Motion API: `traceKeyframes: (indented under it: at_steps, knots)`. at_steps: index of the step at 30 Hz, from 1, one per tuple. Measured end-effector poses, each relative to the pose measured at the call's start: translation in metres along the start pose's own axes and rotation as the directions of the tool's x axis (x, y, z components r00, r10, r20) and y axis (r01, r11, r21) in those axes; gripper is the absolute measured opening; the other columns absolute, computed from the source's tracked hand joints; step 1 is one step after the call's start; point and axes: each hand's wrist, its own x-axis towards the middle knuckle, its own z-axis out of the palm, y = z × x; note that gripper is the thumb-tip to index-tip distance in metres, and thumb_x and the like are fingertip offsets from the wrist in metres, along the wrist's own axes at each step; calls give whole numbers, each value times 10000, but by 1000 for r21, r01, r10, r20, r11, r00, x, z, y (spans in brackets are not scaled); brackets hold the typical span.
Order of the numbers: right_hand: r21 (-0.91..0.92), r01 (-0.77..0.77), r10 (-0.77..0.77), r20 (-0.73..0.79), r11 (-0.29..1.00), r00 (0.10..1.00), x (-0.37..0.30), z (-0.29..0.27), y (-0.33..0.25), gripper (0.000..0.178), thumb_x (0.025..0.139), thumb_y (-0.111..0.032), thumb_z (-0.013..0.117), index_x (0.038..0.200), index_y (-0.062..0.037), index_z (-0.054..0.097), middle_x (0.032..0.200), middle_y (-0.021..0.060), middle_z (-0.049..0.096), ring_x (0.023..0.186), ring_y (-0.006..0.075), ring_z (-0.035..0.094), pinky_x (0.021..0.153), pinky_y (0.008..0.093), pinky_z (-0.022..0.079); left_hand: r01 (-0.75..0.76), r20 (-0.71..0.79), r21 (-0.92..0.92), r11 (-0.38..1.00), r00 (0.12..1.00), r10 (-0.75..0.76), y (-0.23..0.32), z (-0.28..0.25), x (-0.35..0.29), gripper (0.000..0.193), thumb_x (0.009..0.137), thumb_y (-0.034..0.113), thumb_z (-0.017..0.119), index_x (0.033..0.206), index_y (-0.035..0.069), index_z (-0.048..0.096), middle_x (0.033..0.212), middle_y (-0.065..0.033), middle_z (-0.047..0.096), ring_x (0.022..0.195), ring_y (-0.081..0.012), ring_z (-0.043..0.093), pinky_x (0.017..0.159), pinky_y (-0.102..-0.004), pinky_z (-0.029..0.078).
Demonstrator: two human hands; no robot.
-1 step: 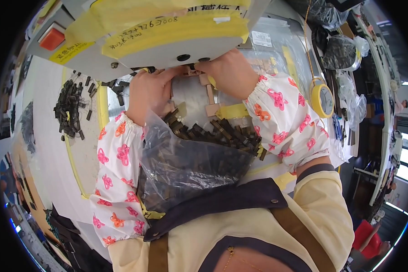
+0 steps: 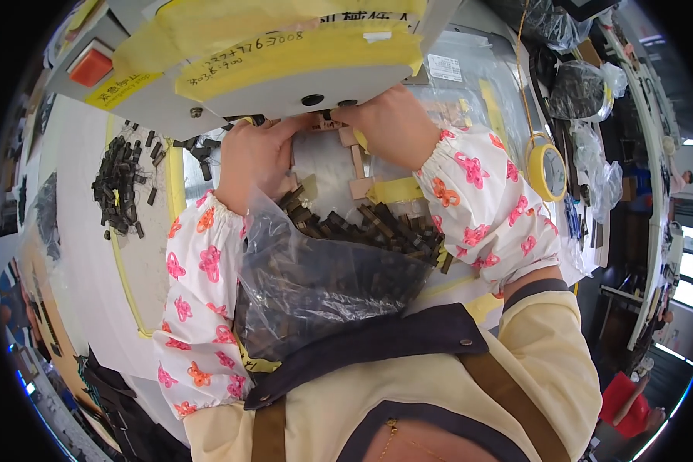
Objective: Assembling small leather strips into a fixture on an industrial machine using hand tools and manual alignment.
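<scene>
Below the front edge of a taped grey machine head (image 2: 262, 85), my left hand (image 2: 256, 158) and my right hand (image 2: 393, 129) reach in from both sides. Their thumbs point toward each other over a small tan block marked by hand. Both hands look closed, with fingertips partly hidden by the machine and whatever they grip unclear. Small dark bits show beside the fingers. Nearer to me, a clear plastic bag (image 2: 323, 289) lies against my body, full of small dark rectangular pieces (image 2: 373, 229) that spill from its mouth. Tan blocks (image 2: 357, 162) stand on the metal surface by my right hand.
Left of my left arm, a loose pile of black pieces (image 2: 119, 185) lies on the white tabletop, bordered with yellow tape. A red button (image 2: 91, 68) sits on the machine's left side. At right, a yellow round clock (image 2: 547, 165) hangs on a cord near plastic bags (image 2: 585, 88).
</scene>
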Motion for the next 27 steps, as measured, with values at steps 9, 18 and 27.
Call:
traceKeyframes:
  at_steps: [9, 18, 27]
  knots:
    - [9, -2, 2, 12, 1000, 1000, -2, -1, 0, 131, 692, -131, 602, 773, -183, 691, 840, -33, 606, 878, 146, 563, 758, 316, 384, 9, 31, 39, 999, 999, -10, 1, -2, -2, 337, 743, 24, 465, 990, 173, 641, 800, -83, 632, 665, -301, 598, 614, -387, 478]
    - [40, -16, 14, 35, 999, 999, -1, 3, 6, 169, 688, -123, 607, 814, -198, 692, 865, -36, 610, 895, 158, 554, 787, 325, 379, 25, -33, -30, 999, 999, -26, 2, 3, 1, 255, 763, 63, 494, 925, 170, 659, 773, -87, 652, 626, -304, 587, 611, -384, 445]
    - [60, -22, 20, 30, 998, 999, -1, 1, 4, 221, 691, -87, 594, 863, -191, 687, 937, -20, 615, 927, 166, 550, 809, 334, 388, 18, -18, 17, 1000, 1000, -18, -1, 3, -1, 255, 758, 59, 508, 955, 155, 639, 821, -81, 653, 645, -300, 583, 632, -378, 436]
